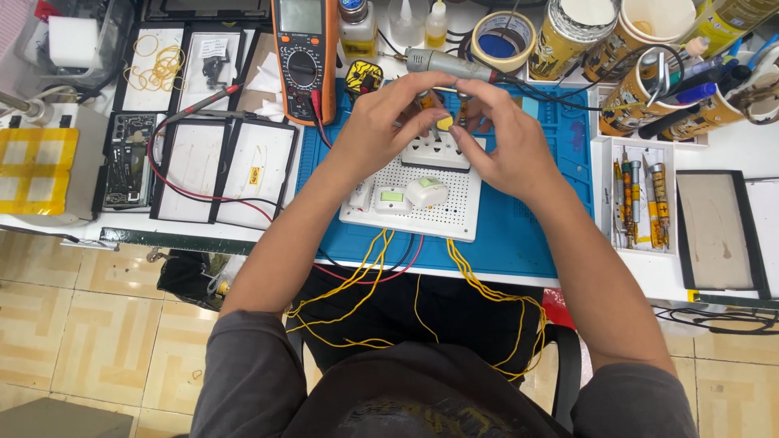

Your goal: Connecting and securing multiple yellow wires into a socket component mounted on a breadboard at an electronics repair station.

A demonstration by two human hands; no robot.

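My left hand (393, 118) and my right hand (503, 134) meet over a white socket plate (438, 154) at the far end of a white perforated board (442, 212). Both pinch a small yellow part (445, 122) between their fingertips, just above the socket plate. On the board nearer me lie a white switch with a green window (392, 198) and a rounded white cap (427, 191). Yellow wires (487, 288) and a red wire run from the board's near edge down over the table edge toward my lap.
The board rests on a blue work mat (527, 235). An orange multimeter (304, 57) with red lead stands at back left, beside black-framed trays (256, 166). A grey rotary tool (446, 63), tape roll (503, 36), tool cups (641, 89) and a bit tray (637, 199) lie right.
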